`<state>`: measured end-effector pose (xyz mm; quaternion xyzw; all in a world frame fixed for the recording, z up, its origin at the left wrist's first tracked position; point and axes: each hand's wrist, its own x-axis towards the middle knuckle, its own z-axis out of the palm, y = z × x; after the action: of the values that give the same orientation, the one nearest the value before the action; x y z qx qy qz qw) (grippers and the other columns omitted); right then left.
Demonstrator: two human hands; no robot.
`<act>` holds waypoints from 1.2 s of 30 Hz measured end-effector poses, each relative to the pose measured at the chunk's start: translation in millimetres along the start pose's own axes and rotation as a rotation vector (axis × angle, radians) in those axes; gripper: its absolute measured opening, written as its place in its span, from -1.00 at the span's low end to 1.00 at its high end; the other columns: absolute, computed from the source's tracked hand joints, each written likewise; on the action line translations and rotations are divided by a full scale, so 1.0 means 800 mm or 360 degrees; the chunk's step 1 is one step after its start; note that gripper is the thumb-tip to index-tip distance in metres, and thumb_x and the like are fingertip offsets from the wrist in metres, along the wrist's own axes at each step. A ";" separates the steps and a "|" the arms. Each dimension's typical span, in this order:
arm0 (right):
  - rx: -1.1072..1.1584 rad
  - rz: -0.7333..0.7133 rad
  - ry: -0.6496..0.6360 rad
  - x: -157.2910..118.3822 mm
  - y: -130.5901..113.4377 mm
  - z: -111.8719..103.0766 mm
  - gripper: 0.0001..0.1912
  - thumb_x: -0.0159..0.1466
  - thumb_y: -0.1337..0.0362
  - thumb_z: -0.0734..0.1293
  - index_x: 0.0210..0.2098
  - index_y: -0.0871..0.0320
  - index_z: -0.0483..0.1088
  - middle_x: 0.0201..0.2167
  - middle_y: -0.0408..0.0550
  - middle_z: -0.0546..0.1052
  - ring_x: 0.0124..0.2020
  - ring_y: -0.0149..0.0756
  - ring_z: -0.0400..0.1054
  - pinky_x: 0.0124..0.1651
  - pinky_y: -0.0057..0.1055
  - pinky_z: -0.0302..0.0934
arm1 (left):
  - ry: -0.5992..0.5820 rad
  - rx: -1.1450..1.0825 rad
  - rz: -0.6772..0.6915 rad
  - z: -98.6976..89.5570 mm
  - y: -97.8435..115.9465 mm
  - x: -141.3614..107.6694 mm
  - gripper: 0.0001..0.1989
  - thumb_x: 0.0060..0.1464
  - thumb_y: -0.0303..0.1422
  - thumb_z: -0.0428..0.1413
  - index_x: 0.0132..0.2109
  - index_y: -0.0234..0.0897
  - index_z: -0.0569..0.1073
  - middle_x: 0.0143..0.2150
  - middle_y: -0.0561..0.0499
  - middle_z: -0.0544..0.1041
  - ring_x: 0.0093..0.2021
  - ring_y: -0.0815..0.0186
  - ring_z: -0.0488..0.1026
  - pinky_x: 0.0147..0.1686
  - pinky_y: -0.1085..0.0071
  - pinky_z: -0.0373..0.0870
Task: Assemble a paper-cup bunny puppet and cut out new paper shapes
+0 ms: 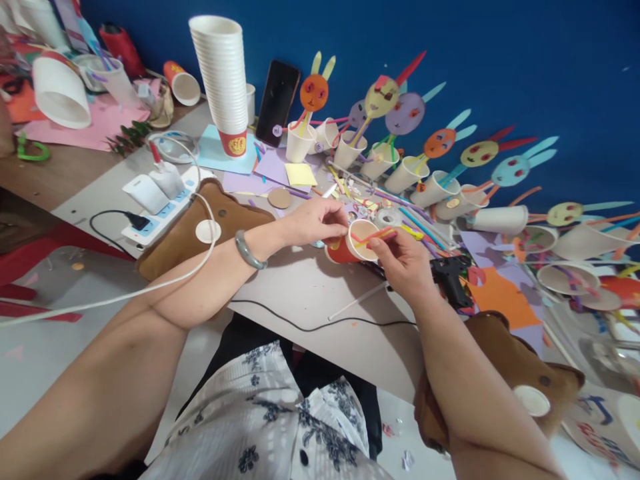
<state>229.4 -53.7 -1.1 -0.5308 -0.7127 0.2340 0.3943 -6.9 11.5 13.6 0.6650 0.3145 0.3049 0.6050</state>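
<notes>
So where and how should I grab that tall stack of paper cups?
Probably low, around the red body of the bottom cup, coming from the near side. The stack stands upright on light blue paper, its other cups nested above that one; the blue wall lies behind, the phone to its right.

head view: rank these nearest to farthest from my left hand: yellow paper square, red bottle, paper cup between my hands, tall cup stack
From your left hand:
1. paper cup: right at the fingertips
2. yellow paper square: just beyond, slightly left
3. tall cup stack: farther left, toward the wall
4. red bottle: far upper left
</notes>
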 end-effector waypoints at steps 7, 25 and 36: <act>-0.0048 0.0010 0.0000 0.000 -0.004 0.000 -0.44 0.37 -0.30 0.36 -0.32 0.09 0.42 -0.55 -0.19 0.38 -0.57 -0.38 0.17 -0.45 -0.37 0.12 | 0.0060 -0.0075 -0.0181 0.007 0.014 -0.006 -0.75 0.30 -0.65 0.11 -0.34 -0.32 0.33 -0.47 0.15 0.46 -0.47 0.51 0.50 -0.37 0.50 0.47; -0.0096 0.0094 -0.0028 -0.003 -0.008 0.003 -0.39 0.36 -0.33 0.34 -0.23 0.13 0.60 -0.39 -0.01 0.64 -0.39 -0.24 0.45 -0.31 -0.34 0.31 | 0.0251 0.0027 -0.0282 0.011 0.021 -0.006 -0.70 0.12 -0.75 0.08 -0.36 -0.25 0.28 -0.56 0.20 0.41 -0.53 0.48 0.45 -0.44 0.49 0.39; 0.0008 0.0216 -0.0123 -0.003 -0.013 -0.001 -0.57 0.34 -0.13 0.43 -0.24 0.15 0.64 -0.44 -0.05 0.59 -0.43 -0.27 0.37 -0.33 -0.34 0.24 | 0.0017 0.0748 0.0531 0.008 -0.008 -0.008 -0.69 0.30 -0.36 0.10 0.12 -0.25 0.57 -0.03 -0.11 0.54 0.00 0.21 0.45 -0.03 0.28 0.46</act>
<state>224.4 -59.2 6.6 -0.5675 -0.6891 0.2824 0.3512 -5.8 3.0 6.9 0.8279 0.2659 0.3224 0.3740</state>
